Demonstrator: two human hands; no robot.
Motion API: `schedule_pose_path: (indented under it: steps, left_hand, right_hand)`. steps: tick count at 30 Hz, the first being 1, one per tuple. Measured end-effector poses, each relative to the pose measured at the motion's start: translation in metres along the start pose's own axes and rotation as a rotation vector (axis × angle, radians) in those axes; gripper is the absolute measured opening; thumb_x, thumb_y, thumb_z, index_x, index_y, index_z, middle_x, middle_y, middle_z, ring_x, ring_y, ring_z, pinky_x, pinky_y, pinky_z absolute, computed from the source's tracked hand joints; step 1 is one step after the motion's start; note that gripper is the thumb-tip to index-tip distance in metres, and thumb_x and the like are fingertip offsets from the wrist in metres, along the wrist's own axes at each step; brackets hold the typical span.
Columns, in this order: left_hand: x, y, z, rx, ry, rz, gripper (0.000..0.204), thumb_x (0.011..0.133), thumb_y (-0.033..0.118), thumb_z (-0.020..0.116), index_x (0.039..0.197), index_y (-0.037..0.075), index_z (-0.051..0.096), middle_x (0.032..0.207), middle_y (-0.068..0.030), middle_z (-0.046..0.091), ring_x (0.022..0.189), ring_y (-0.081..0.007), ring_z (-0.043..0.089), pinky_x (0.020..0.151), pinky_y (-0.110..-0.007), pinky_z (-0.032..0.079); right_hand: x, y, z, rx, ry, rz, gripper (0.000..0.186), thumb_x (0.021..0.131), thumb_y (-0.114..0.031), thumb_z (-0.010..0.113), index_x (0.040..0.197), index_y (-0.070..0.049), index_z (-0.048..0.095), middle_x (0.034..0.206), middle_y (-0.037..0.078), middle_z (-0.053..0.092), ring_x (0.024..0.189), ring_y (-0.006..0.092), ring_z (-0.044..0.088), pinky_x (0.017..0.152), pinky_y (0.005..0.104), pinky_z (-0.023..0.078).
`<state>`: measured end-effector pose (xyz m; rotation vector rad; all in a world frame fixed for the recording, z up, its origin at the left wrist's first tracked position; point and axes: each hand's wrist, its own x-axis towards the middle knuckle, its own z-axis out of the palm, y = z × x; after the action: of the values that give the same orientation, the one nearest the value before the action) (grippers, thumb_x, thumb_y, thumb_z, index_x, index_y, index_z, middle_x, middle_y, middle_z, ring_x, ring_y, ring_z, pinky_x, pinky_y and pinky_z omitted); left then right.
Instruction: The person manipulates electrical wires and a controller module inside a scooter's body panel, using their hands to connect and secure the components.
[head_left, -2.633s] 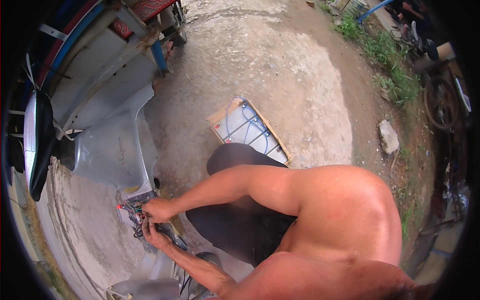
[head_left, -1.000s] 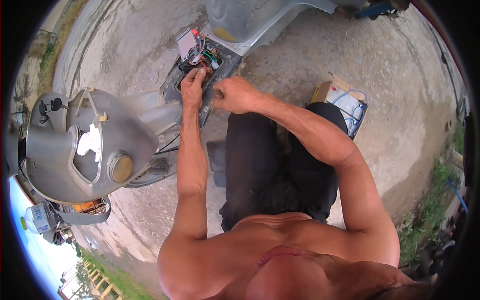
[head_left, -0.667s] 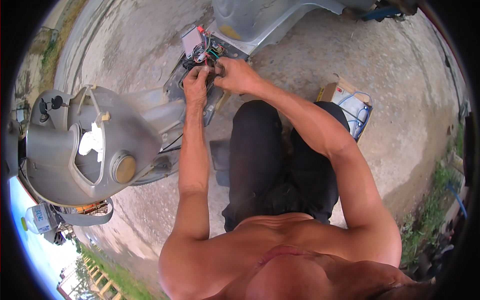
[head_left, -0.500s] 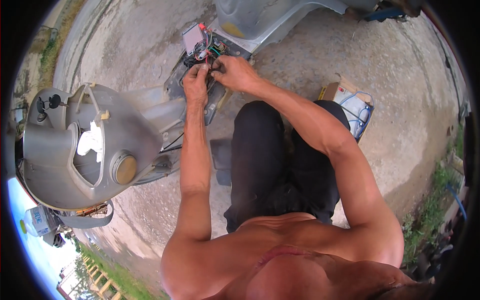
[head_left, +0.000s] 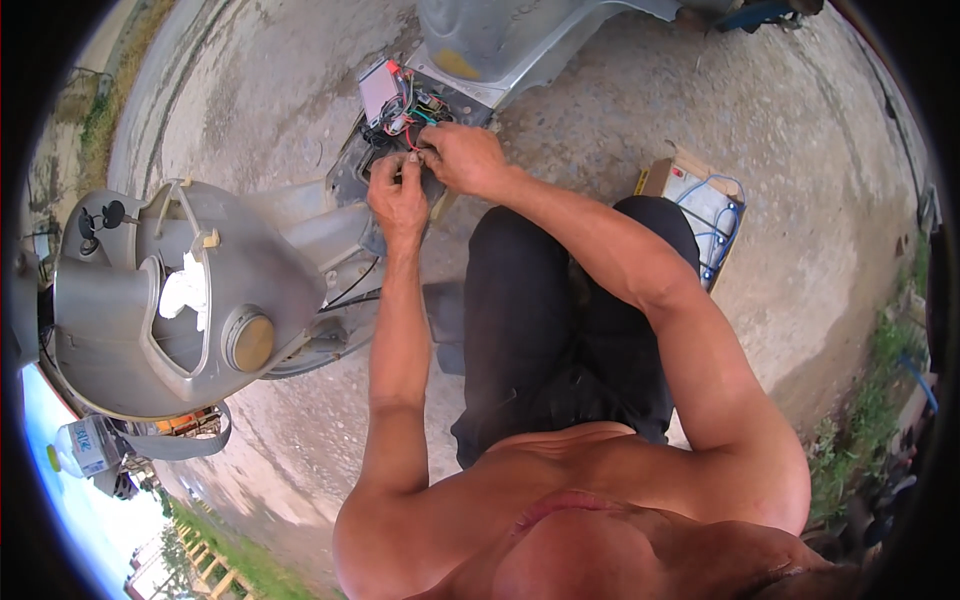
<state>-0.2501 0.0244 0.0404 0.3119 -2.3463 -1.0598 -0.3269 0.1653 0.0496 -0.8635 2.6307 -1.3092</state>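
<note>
My left hand (head_left: 398, 200) and my right hand (head_left: 464, 160) meet fingertip to fingertip over the open floor section of a grey scooter. Both are closed in a pinch on a thin red wire (head_left: 408, 138), whose end is hidden among the fingers. Just beyond them lies a tangle of coloured wires (head_left: 398, 115), with red, green and black strands. A flat silvery box (head_left: 379, 90) with an orange-red piece at its corner rests behind that tangle.
The scooter's grey front shell (head_left: 120, 330), with white cloth (head_left: 184, 290) inside, stands left. Its rear body panel (head_left: 500, 40) is at the top. Right of my knees, an open cardboard box (head_left: 655, 178) contains a white item and blue cable. A plastic bottle (head_left: 82, 446) is lower left.
Both hands have come slightly nearer to me, their fingertips still together at the wire. The whole view has shifted a little.
</note>
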Motion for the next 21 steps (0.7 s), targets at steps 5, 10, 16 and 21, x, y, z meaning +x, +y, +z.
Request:
schedule_pose_path:
  steps: [5, 10, 16, 21]
  left_hand:
    - [0.017, 0.010, -0.012, 0.003, -0.120, -0.184, 0.024, 0.095, 0.021, 0.067, 0.102, -0.001, 0.071, 0.088, -0.0120, 0.071, 0.082, -0.0193, 0.065, 0.078, -0.034, 0.052]
    - [0.038, 0.028, -0.018, 0.405, -0.436, -0.035, 0.033, 0.097, 0.031, 0.063, 0.095, -0.002, 0.067, 0.078, -0.0151, 0.064, 0.076, -0.0210, 0.063, 0.072, -0.037, 0.050]
    - [0.030, 0.026, -0.019, 0.196, -0.386, -0.064, 0.028, 0.095, 0.025, 0.065, 0.087, -0.002, 0.064, 0.082, -0.0192, 0.064, 0.074, -0.0363, 0.060, 0.069, -0.043, 0.047]
    - [0.027, 0.034, -0.024, 0.495, -0.348, 0.327, 0.014, 0.089, 0.018, 0.065, 0.089, 0.005, 0.070, 0.089, -0.0128, 0.063, 0.089, -0.0355, 0.059, 0.077, -0.048, 0.044]
  right_hand:
    - [0.002, 0.007, -0.002, 0.059, -0.011, -0.023, 0.022, 0.090, -0.028, 0.064, 0.102, -0.010, 0.069, 0.098, 0.015, 0.070, 0.093, 0.0384, 0.069, 0.079, 0.0518, 0.054]
    - [0.005, 0.013, -0.001, 0.076, -0.031, -0.034, 0.021, 0.088, -0.025, 0.064, 0.101, -0.009, 0.069, 0.097, 0.016, 0.071, 0.093, 0.0391, 0.068, 0.079, 0.0520, 0.054]
    - [0.009, 0.019, -0.001, 0.136, -0.128, -0.011, 0.021, 0.087, -0.025, 0.065, 0.102, -0.012, 0.071, 0.095, 0.018, 0.072, 0.092, 0.0401, 0.068, 0.079, 0.0518, 0.054]
    - [0.010, 0.018, 0.002, 0.110, -0.108, -0.062, 0.023, 0.086, -0.026, 0.066, 0.104, -0.013, 0.071, 0.095, 0.018, 0.071, 0.092, 0.0397, 0.068, 0.079, 0.0517, 0.054]
